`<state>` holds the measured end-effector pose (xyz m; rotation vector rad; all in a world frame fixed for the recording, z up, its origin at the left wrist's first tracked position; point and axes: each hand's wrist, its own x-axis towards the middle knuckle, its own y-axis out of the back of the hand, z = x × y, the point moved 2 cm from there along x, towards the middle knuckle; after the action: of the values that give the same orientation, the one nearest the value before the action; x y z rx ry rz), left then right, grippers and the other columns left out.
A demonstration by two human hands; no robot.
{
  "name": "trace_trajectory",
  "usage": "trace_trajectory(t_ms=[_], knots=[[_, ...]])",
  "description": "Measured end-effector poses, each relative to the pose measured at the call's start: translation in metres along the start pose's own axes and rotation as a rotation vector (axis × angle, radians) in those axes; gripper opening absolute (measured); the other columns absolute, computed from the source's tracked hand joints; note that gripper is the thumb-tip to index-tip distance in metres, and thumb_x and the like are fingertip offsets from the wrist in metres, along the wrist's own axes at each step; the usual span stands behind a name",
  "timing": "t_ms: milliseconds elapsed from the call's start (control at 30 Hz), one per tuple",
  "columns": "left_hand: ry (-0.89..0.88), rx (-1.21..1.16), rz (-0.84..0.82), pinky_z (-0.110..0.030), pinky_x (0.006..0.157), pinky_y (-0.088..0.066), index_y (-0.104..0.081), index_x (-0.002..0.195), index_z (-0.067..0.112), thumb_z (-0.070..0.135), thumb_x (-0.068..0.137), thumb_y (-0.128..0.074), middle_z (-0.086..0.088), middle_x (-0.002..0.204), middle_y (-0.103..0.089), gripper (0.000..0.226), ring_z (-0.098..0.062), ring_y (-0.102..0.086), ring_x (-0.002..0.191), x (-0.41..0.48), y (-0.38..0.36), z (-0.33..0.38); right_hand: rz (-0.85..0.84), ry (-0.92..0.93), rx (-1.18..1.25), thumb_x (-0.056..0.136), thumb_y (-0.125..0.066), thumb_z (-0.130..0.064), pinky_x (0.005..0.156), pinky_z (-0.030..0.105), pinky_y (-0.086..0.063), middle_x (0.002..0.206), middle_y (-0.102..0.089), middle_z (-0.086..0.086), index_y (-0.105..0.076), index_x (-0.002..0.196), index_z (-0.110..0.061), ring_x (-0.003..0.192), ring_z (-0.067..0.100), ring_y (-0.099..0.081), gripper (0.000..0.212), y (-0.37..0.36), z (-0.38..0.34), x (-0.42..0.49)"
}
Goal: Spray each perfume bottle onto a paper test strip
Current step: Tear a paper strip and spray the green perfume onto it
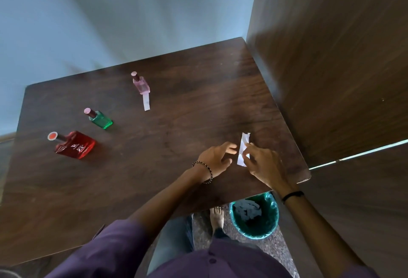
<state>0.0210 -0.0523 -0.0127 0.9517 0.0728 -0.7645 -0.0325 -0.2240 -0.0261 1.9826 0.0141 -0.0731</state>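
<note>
Three perfume bottles stand on the dark wooden table point(154, 167): a red one point(75, 145) at the left, a green one point(100, 118) behind it and a pink one point(141, 84) farther back. A white paper strip point(146, 102) lies in front of the pink bottle. Near the table's right front corner lies a small stack of white paper strips point(244, 146). My right hand point(263, 166) pinches this stack at its near end. My left hand point(217, 158) rests beside it with fingertips spread, touching or almost touching the paper's left edge.
A tall wooden cabinet point(331, 68) stands against the table's right side. Below the table's front edge sits a bin with a green liner point(254, 218) holding crumpled paper. A bare foot shows on the floor beside it. A pale wall lies behind the table.
</note>
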Motion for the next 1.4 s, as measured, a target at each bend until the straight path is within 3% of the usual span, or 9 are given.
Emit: trace_trajectory(t_ms=[100,200,367,600,800,967,1100,1267,1400], knots=[[-0.010,0.047,0.016,-0.031,0.087,-0.049,-0.046,0.138,0.026,0.019,0.094,-0.053,0.015,0.132,-0.063,0.045,-0.020,-0.065,0.104,-0.001,-0.001,0.002,0.059,-0.173,0.209,0.097,-0.061,-0.028,0.070,0.023,-0.043,0.102,-0.078,0.003,-0.071,0.109,-0.017,0.090,0.023,-0.074,0.019,0.003,0.006,0.000],[-0.073,0.176,0.057,-0.035,0.086,-0.050,-0.047,0.136,0.025,0.020,0.095,-0.049,0.006,0.132,-0.063,0.041,-0.024,-0.063,0.113,-0.002,-0.003,0.007,0.084,-0.229,0.390,0.096,-0.065,-0.029,0.083,0.030,-0.057,0.113,-0.076,0.002,-0.071,0.107,-0.014,0.107,0.018,-0.071,0.020,0.005,0.010,0.001],[-0.297,0.388,0.067,-0.035,0.093,-0.043,-0.051,0.138,0.017,0.019,0.098,-0.048,0.000,0.142,-0.054,0.040,-0.022,-0.056,0.122,0.001,-0.017,0.013,0.078,-0.267,0.489,0.093,-0.069,-0.025,0.091,0.030,-0.058,0.114,-0.076,-0.002,-0.072,0.102,-0.014,0.110,0.013,-0.069,0.015,0.002,0.014,-0.001],[-0.356,0.526,0.027,-0.035,0.090,-0.043,-0.039,0.147,0.016,0.025,0.099,-0.047,0.002,0.148,-0.044,0.050,-0.018,-0.049,0.128,0.007,-0.023,0.009,0.117,-0.363,0.592,0.092,-0.072,-0.026,0.077,-0.002,-0.045,0.110,-0.076,-0.007,-0.064,0.087,-0.014,0.102,0.002,-0.069,0.014,0.005,0.013,-0.005],[-0.367,0.593,0.040,-0.037,0.079,-0.045,-0.049,0.137,0.014,0.027,0.097,-0.049,0.000,0.139,-0.047,0.043,-0.020,-0.050,0.121,0.013,-0.020,0.020,0.215,-0.451,0.519,0.099,-0.058,-0.032,0.065,0.020,-0.043,0.096,-0.070,-0.006,-0.052,0.096,-0.018,0.089,0.009,-0.064,0.016,0.013,0.001,-0.005],[-0.336,0.591,-0.017,-0.037,0.085,-0.048,-0.050,0.134,0.015,0.028,0.098,-0.048,0.003,0.160,-0.025,0.038,-0.018,-0.042,0.130,0.020,-0.015,0.027,0.202,-0.531,0.616,0.102,-0.050,-0.038,0.070,0.032,-0.052,0.086,-0.071,-0.007,-0.047,0.102,-0.017,0.084,0.015,-0.069,0.021,0.012,-0.001,-0.003],[-0.304,0.639,-0.078,-0.038,0.090,-0.048,-0.037,0.144,0.016,0.029,0.099,-0.048,0.005,0.164,-0.016,0.048,-0.019,-0.034,0.136,0.027,-0.013,0.033,0.269,-0.588,0.836,0.105,-0.047,-0.023,0.064,0.005,-0.050,0.092,-0.062,-0.011,-0.044,0.106,-0.005,0.081,-0.006,-0.063,0.018,0.016,-0.006,-0.004],[-0.269,0.669,-0.113,-0.039,0.094,-0.048,-0.029,0.148,0.016,0.031,0.100,-0.047,0.005,0.165,-0.012,0.053,-0.021,-0.032,0.138,0.030,-0.012,0.039,0.366,-0.623,0.971,0.098,-0.050,-0.034,0.089,0.046,-0.059,0.108,-0.070,0.010,-0.044,0.095,-0.027,0.097,0.022,-0.074,0.010,0.008,0.003,-0.007],[-0.236,0.649,-0.149,-0.039,0.094,-0.046,-0.028,0.150,0.017,0.031,0.101,-0.047,0.008,0.164,-0.015,0.055,-0.020,-0.032,0.138,0.032,-0.008,0.044,0.401,-0.643,0.866,0.099,-0.049,-0.037,0.087,0.050,-0.057,0.104,-0.070,0.008,-0.043,0.102,-0.020,0.095,0.024,-0.071,0.018,0.010,-0.001,-0.011]])
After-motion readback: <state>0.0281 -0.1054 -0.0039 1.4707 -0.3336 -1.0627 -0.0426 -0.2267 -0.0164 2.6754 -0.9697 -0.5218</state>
